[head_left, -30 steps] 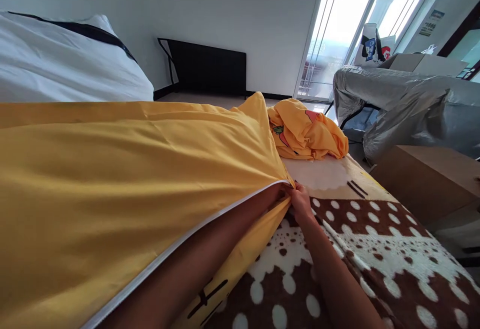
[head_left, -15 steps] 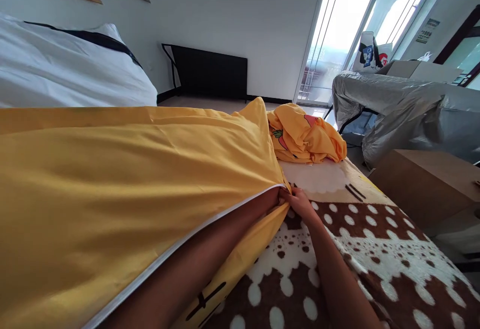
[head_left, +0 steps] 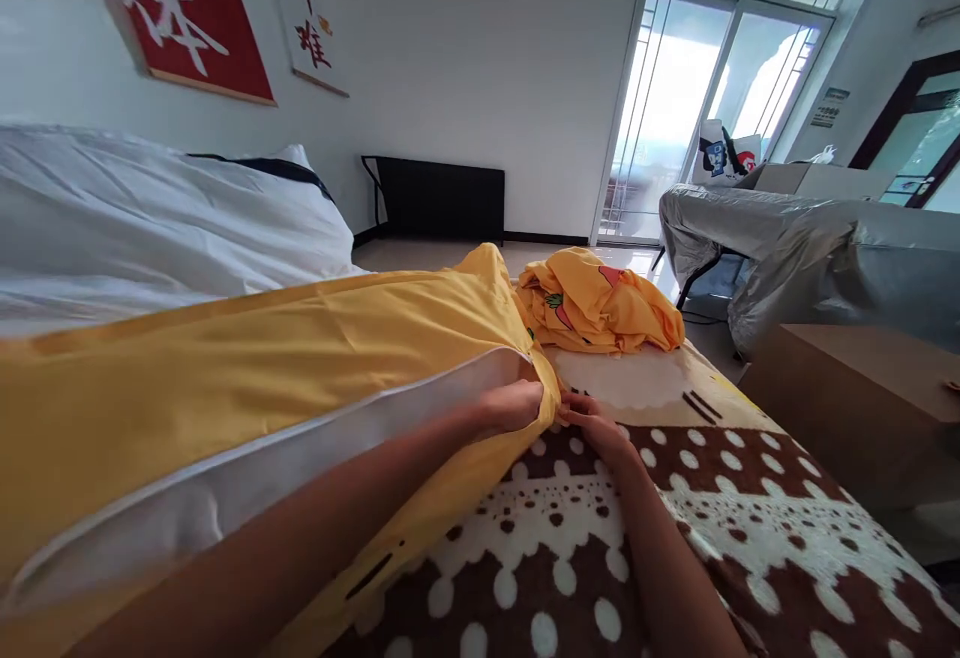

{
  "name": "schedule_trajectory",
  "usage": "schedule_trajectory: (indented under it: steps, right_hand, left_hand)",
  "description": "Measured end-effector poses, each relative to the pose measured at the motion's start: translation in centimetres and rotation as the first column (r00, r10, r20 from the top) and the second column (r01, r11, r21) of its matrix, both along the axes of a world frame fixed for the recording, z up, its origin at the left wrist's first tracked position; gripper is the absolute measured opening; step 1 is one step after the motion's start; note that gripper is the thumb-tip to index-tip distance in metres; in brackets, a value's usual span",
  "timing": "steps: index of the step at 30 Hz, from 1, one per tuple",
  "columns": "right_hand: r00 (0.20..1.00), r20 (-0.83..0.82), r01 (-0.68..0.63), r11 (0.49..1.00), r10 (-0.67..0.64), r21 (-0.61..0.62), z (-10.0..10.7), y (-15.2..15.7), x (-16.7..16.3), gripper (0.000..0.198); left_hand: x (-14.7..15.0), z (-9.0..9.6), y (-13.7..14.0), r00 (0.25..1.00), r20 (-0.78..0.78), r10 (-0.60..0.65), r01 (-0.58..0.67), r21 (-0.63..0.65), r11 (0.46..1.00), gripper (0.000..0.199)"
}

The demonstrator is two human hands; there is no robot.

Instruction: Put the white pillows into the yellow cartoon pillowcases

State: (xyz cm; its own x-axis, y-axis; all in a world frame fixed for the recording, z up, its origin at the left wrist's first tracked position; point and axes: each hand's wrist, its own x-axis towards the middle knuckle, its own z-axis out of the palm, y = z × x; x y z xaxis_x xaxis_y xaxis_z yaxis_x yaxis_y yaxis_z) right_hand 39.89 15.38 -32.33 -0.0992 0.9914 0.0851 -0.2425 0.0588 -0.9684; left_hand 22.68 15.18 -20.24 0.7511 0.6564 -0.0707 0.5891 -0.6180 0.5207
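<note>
A yellow duvet cover (head_left: 247, 378) is spread across the bed, its long side opening gaping and white inside. Through that opening reaches my left forearm, and my left hand (head_left: 516, 404) is closed at the opening's right end, its fingertips partly hidden behind the yellow edge it grips. My right hand (head_left: 589, 418) pinches the outside of the same edge, close beside the left. Under the cover lies a brown and white dotted blanket (head_left: 555, 528). Beyond my hands sits a bunched orange cloth (head_left: 604, 303) with a carrot print.
White bedding (head_left: 172, 228) is heaped at the left. A brown box (head_left: 862, 378) stands to the right of the bed, near furniture under silvery plastic sheeting (head_left: 795, 228). A black panel (head_left: 442, 200) leans by the far wall, left of a glass door (head_left: 660, 118).
The cover's opening has widened, showing more white inside. My left hand has come into sight from behind the yellow edge and moved slightly left. My view has tilted up.
</note>
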Motion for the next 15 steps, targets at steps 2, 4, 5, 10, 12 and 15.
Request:
schedule_trajectory:
  steps: [2,4,5,10,12,15]
  right_hand:
    - [0.996,-0.051,0.077,0.997,-0.077,-0.005,-0.5,0.5,-0.7,0.019]
    - [0.985,-0.099,0.141,0.990,-0.142,-0.021,-0.9,0.9,-1.2,0.018]
    - [0.976,-0.127,0.174,0.984,-0.178,-0.039,-1.0,1.0,-1.2,0.018]
    - [0.916,-0.219,0.315,0.940,-0.337,-0.130,-1.3,1.3,0.2,0.010]
    - [0.902,-0.226,0.343,0.929,-0.367,-0.141,-1.3,1.4,0.6,0.010]
    - [0.905,-0.235,0.339,0.934,-0.356,-0.110,-1.0,1.1,0.6,0.009]
  left_hand:
    - [-1.2,2.4,-1.3,0.999,0.002,0.037,-0.037,-0.035,0.999,0.017]
    - [-2.4,4.7,-2.6,0.995,0.033,0.095,-0.091,-0.102,0.991,0.021]
    - [-3.0,5.8,-3.2,0.987,0.067,0.148,-0.136,-0.151,0.979,0.024]
    - [-6.1,7.8,-5.3,0.910,0.105,0.401,-0.333,-0.392,0.858,0.042]
    - [-7.2,7.4,-5.7,0.916,0.013,0.401,-0.362,-0.404,0.840,0.038]
    - [-8.1,7.5,-5.7,0.834,0.019,0.551,-0.539,-0.185,0.822,0.030]
